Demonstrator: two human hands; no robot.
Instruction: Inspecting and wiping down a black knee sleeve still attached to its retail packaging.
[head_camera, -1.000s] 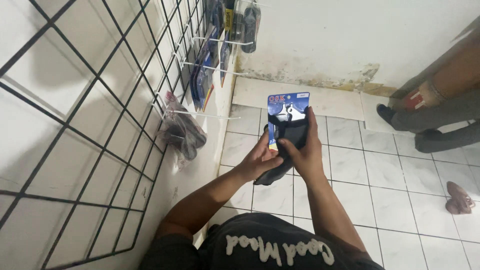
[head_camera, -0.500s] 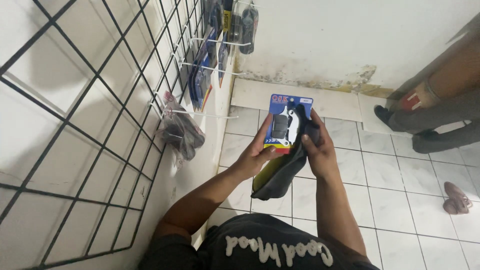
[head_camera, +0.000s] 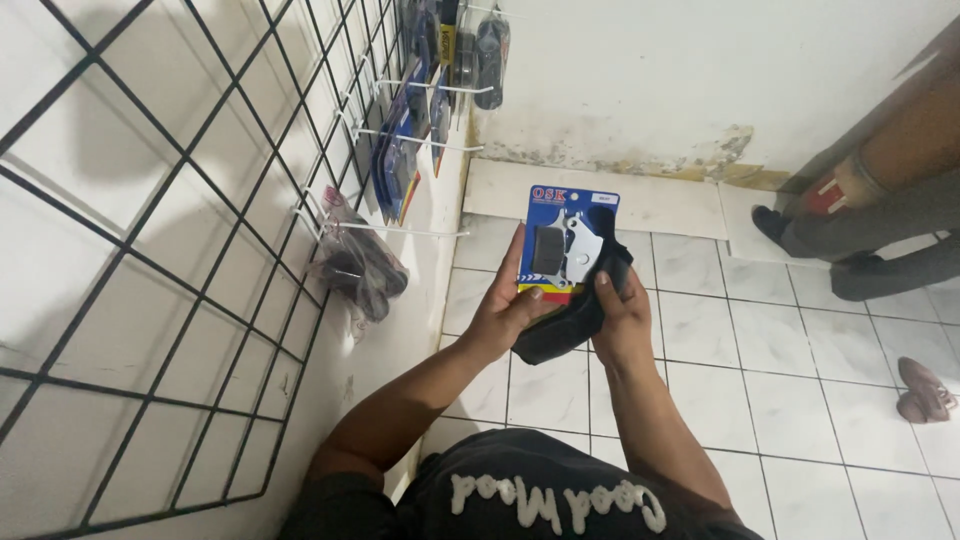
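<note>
You are pinching the blue blister pack (head_camera: 566, 240) by its lower edge in your left hand (head_camera: 505, 310) while your right hand (head_camera: 618, 318) is clutching the dark cloth (head_camera: 570, 315) behind it — keep wiping the pack gently, card supported from below.

Your left hand (head_camera: 510, 310) and right hand (head_camera: 618, 318) hold a carded packet (head_camera: 565, 235) over the tiled floor (head_camera: 800, 390), cloth (head_camera: 570, 320) behind its lower edge. Wire grid (head_camera: 180, 230) stands left; hooked packets (head_camera: 400, 160) hang near the wall corner. Another person's feet (head_camera: 860, 250) stand far right.
</note>
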